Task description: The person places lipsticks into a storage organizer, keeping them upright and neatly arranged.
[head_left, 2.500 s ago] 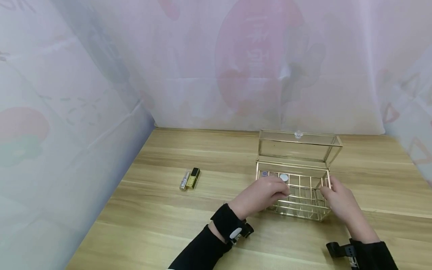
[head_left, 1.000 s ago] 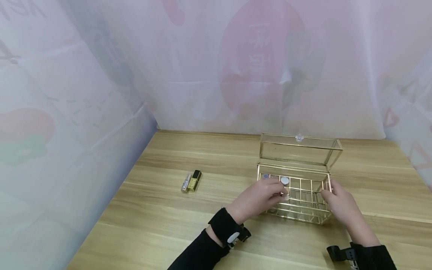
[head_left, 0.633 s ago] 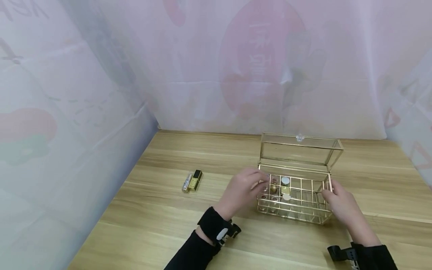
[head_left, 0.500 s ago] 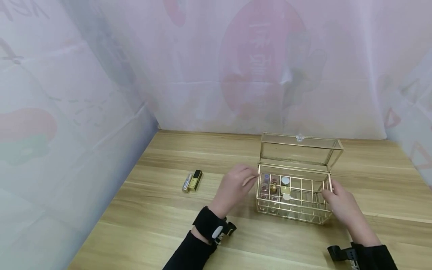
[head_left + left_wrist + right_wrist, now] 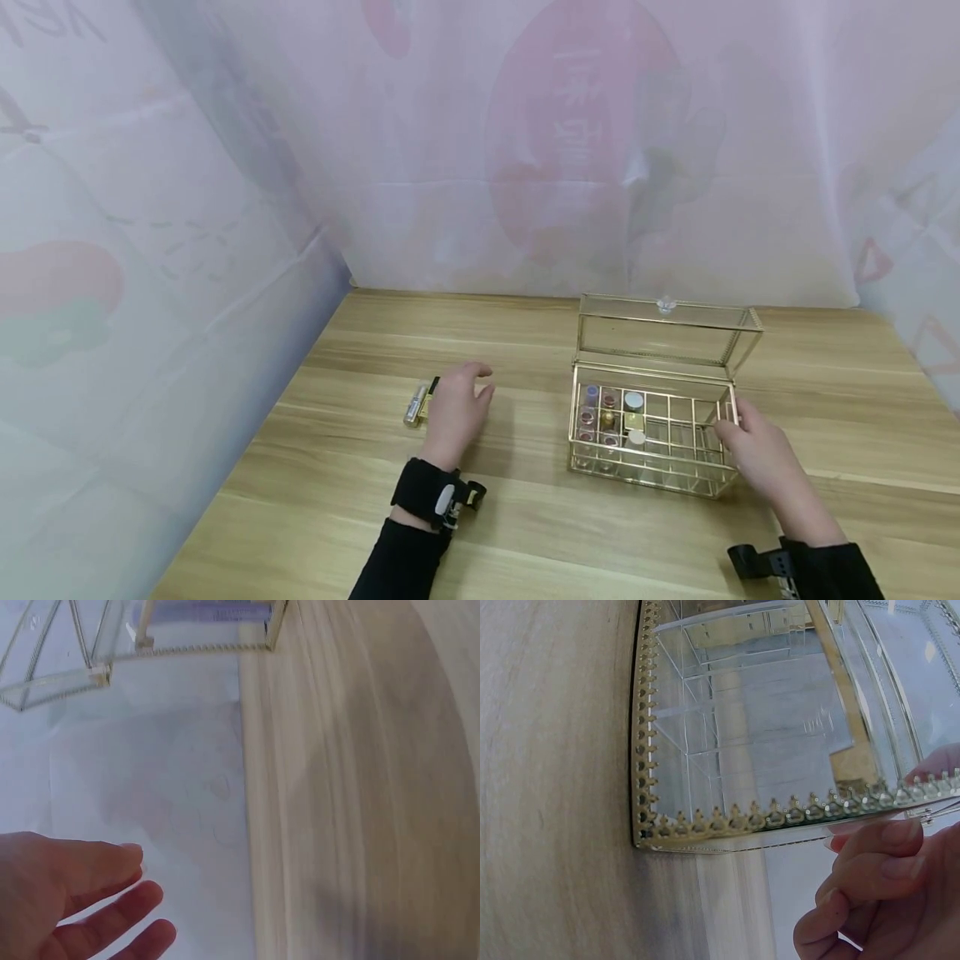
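On the table's right half stands a glass box with gold edges [image 5: 652,451], its hinged lid [image 5: 667,313] raised. Wire dividers split it into compartments, and lipstick tubes [image 5: 634,402] stand upright in several on the left side. My right hand [image 5: 767,457] pinches the box's right wall at the top edge, thumb inward; its curled fingers [image 5: 877,859] show beside the rim. The left hand [image 5: 453,414] hovers with relaxed, parted fingers and holds nothing. Just left of it lie a clear tube [image 5: 414,407] and a black-and-gold lipstick [image 5: 425,407], the latter partly hidden by the hand.
The wooden table [image 5: 315,500] extends in front and to the left of the box. A patterned cloth [image 5: 420,225] hangs behind the table, with more cloth on the left and right. The raised lid has a clear knob [image 5: 666,305].
My left hand has released a white-ended tube in the third column, lifted out of the box and moved left to the two loose tubes. The right hand keeps its hold on the box.
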### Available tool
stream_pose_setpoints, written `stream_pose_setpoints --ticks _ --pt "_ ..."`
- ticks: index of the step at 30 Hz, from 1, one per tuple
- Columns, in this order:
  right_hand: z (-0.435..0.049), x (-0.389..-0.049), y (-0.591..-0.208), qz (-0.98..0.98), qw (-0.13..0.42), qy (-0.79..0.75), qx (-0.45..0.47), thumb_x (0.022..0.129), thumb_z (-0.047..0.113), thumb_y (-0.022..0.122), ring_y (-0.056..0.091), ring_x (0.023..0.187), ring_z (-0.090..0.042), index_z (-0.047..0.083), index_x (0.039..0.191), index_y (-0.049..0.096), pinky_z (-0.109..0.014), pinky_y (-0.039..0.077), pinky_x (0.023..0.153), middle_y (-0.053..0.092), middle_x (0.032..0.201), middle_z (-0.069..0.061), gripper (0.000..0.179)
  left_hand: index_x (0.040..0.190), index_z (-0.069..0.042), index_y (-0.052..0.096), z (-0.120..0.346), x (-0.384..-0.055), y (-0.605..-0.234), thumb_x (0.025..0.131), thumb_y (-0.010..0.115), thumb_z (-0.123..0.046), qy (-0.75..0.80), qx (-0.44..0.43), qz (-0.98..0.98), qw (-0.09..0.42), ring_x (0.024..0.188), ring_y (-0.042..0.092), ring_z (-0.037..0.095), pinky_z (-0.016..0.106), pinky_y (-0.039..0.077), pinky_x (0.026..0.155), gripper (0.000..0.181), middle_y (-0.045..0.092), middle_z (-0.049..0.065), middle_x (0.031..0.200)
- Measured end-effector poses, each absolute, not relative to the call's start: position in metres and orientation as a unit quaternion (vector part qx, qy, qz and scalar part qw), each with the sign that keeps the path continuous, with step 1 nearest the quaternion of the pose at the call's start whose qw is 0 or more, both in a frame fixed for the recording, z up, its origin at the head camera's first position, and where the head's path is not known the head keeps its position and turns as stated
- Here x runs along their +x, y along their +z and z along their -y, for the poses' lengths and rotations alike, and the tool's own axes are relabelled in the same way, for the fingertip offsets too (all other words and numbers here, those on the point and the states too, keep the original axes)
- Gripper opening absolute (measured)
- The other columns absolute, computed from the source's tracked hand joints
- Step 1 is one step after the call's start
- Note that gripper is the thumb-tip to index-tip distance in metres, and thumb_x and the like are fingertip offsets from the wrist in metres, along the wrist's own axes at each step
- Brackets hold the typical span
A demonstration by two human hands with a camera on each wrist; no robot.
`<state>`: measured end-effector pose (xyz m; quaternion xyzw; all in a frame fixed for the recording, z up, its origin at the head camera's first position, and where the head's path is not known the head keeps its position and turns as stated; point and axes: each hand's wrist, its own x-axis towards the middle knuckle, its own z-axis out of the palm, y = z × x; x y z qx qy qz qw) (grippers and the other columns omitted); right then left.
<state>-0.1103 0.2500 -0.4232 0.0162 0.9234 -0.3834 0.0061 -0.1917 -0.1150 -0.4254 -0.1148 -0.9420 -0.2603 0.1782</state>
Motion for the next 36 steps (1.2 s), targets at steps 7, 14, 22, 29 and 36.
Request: stream_pose_setpoints --ticks 7,14,22,29,36 --pt "-0.25 -0.111 -0.424 -0.923 0.002 -0.384 0.015 0.097 0.013 0.039 0.051 0.081 -0.035 -0.004 0.104 0.046 -0.035 0.042 0.058 0.056 0.088 -0.02 0.02 0.1 -0.003 0.071 0.136 -0.199 -0.437 0.076 0.077 -0.009 -0.218 -0.056 0.958 0.176 0.096 0.061 0.029 0.043 0.058 0.076 0.026 0.069 0.015 0.104" --pt "-0.25 -0.111 -0.424 -0.923 -0.005 -0.386 0.013 0.097 0.013 0.04 0.051 0.081 -0.036 -0.005 0.107 0.047 -0.036 0.043 0.059 0.056 0.09 -0.022 0.021 0.104 0.0 0.07 0.144 -0.202 -0.441 0.078 0.076 -0.011 -0.201 -0.015 0.967 0.154 0.091 0.06 0.034 0.044 0.06 0.065 0.029 0.066 0.02 0.103" --pt "-0.25 -0.111 -0.425 -0.92 -0.009 -0.391 0.013 0.096 0.012 0.04 0.05 0.074 -0.031 -0.003 0.102 0.047 -0.032 0.041 0.056 0.055 0.083 -0.018 0.017 0.102 0.003 0.07 0.149 -0.208 -0.445 0.079 0.075 -0.009 -0.189 -0.003 0.969 0.159 0.09 0.058 0.036 0.047 0.058 0.067 0.026 0.065 0.021 0.1" --pt "-0.25 -0.111 -0.425 -0.922 -0.014 -0.386 0.011 0.096 0.012 0.041 0.051 0.078 -0.034 -0.004 0.102 0.047 -0.034 0.042 0.057 0.055 0.085 -0.019 0.018 0.102 0.005 0.069 0.15 -0.21 -0.446 0.079 0.073 -0.002 -0.202 0.003 0.967 0.156 0.094 0.057 0.036 0.045 0.059 0.071 0.025 0.064 0.023 0.102" --pt "-0.25 -0.111 -0.425 -0.922 -0.014 -0.386 0.009 0.097 0.012 0.041 0.051 0.078 -0.033 -0.005 0.105 0.047 -0.034 0.043 0.057 0.056 0.087 -0.02 0.02 0.105 0.007 0.067 0.151 -0.211 -0.447 0.079 0.068 0.01 -0.219 -0.009 0.964 0.149 0.098 0.054 0.036 0.041 0.058 0.08 0.026 0.061 0.025 0.102"
